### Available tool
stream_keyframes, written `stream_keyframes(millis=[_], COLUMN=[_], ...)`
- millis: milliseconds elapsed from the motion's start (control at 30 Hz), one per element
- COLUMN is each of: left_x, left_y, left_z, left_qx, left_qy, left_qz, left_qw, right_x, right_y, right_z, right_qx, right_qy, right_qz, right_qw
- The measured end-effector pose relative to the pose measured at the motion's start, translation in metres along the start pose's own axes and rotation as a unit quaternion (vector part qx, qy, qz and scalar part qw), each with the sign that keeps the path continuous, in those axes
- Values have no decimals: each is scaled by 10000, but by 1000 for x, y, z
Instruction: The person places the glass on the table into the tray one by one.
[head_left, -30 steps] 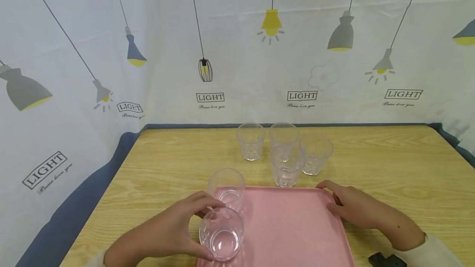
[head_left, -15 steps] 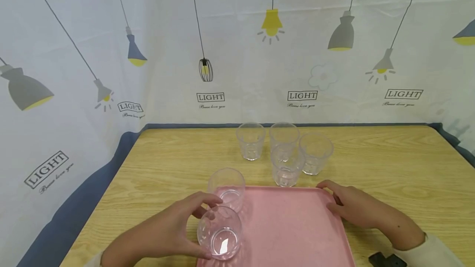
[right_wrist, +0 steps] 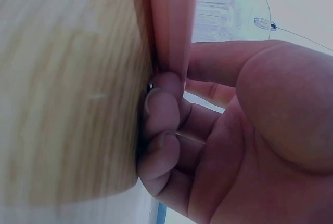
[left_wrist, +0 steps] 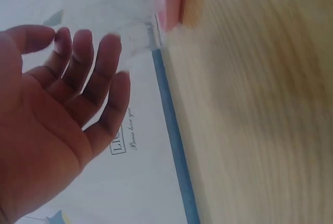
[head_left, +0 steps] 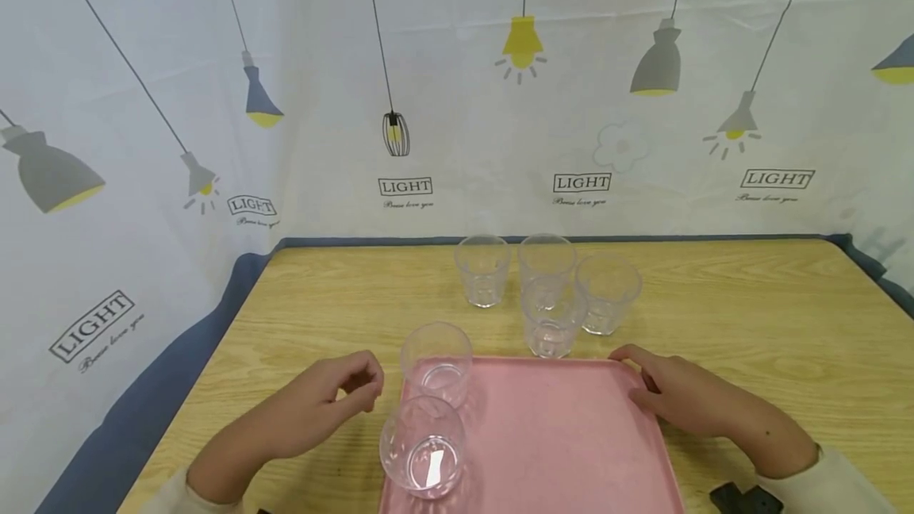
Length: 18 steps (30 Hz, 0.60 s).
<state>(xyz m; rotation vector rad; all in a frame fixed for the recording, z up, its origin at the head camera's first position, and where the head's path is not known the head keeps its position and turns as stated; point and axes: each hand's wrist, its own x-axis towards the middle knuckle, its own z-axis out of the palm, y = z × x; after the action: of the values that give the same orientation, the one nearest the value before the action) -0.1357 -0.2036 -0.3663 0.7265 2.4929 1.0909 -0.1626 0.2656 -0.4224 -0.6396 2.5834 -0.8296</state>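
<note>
Two clear plastic cups stand upright along the left side of the pink tray [head_left: 557, 435]: a nearer cup [head_left: 423, 450] and a farther cup [head_left: 437, 355] just behind it. My left hand [head_left: 324, 399] hovers left of them, apart from both, its fingers loosely curled around nothing; the left wrist view shows its bare palm [left_wrist: 52, 115]. At the tray's far right corner, my right hand [head_left: 685, 395] grips the edge. In the right wrist view its fingers [right_wrist: 162, 112] curl under the pink rim [right_wrist: 174, 21] and the thumb lies over the top.
Behind the tray several more clear cups stand grouped: a left one [head_left: 482, 272], a right one [head_left: 608, 296], a front one [head_left: 553, 324] near the tray's far rim, and another behind it. Wood-grain table [head_left: 343, 284] surrounds them, backed by a lamp-printed curtain [head_left: 471, 125]. Black item [head_left: 746, 500] lies near the right sleeve.
My left hand has let go of the nearer cup and drawn back to the left. That cup shifted slightly left earlier and now stands alone. My right hand stays at the tray corner.
</note>
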Motion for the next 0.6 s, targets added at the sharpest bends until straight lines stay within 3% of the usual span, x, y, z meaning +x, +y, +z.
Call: stream_keyframes(millis=[167, 300, 600], left_x=[20, 36, 66], left_y=[-19, -27, -32], left_z=[-3, -3, 2], left_qx=[335, 402, 563], left_qy=[481, 727, 689], left_qz=[-413, -654, -1411], left_qw=[9974, 9944, 9860], right_x=[0, 0, 1], right_y=[0, 1, 2], right_z=[-1, -2, -3], right_qx=[55, 75, 176], right_qy=[-35, -53, -117], right_qz=[-8, 10, -43], right_qw=[10000, 10000, 9998])
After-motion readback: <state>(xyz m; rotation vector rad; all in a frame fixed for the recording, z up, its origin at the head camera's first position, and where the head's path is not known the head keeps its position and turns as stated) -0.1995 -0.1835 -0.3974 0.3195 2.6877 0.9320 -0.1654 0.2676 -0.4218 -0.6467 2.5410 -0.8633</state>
